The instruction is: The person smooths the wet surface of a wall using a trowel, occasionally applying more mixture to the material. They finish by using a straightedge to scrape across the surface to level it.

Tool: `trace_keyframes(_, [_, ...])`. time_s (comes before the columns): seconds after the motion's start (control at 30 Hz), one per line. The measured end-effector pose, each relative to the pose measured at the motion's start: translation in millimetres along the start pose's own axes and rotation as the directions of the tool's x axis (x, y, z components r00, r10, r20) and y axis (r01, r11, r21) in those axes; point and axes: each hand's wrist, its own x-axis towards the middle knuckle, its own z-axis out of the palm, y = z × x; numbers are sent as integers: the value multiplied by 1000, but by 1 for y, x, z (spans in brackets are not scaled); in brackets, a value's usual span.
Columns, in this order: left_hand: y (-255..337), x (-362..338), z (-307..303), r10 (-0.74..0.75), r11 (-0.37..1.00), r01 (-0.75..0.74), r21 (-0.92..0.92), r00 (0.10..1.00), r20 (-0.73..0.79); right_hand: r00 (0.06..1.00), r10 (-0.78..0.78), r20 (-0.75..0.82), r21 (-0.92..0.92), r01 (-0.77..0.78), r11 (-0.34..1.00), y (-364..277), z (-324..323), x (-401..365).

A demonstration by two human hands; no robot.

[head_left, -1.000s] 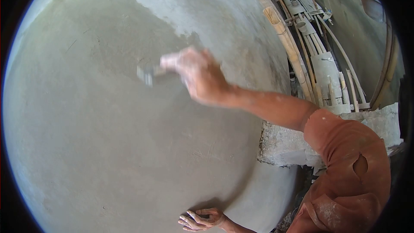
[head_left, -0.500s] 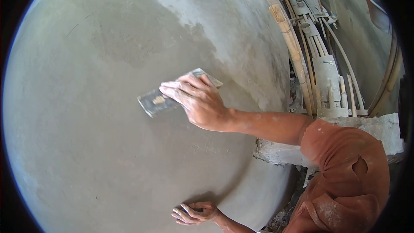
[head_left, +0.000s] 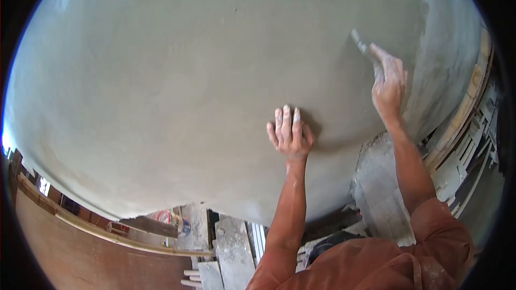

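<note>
My right hand (head_left: 391, 83), dusted with pale plaster, is closed around a plastering trowel (head_left: 358, 41). The trowel shows nearly edge-on against the grey plastered wall (head_left: 188, 86), and the fingers hide its grip. Lower and to the left, my left hand (head_left: 290, 131) lies on the same wall, back towards me, fingers stretched out and holding nothing. Whitish plaster coats its fingertips.
A rough concrete ledge (head_left: 379, 174) juts out below my right arm. Bamboo poles (head_left: 465, 102) run along the right edge. At lower left are a brown board (head_left: 107, 247), a bucket (head_left: 183, 226) and dusty planks (head_left: 234, 247).
The view has swung round and left, bringing the floor below into sight. The trowel has gone from broad side showing to nearly edge-on, still in my right hand. My left hand remains against the wall.
</note>
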Motion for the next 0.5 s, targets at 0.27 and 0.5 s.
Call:
trace_keyframes(0.27, [13,-5,-50,-163,918,192,-348,980,110,619,581,529,617,-750,237,-52,-46,-108])
trace_keyframes(0.5, [68,-25,-138,-503,269,862,-429,505,701,346,464,815,547,-722,-423,-72,-63,-119])
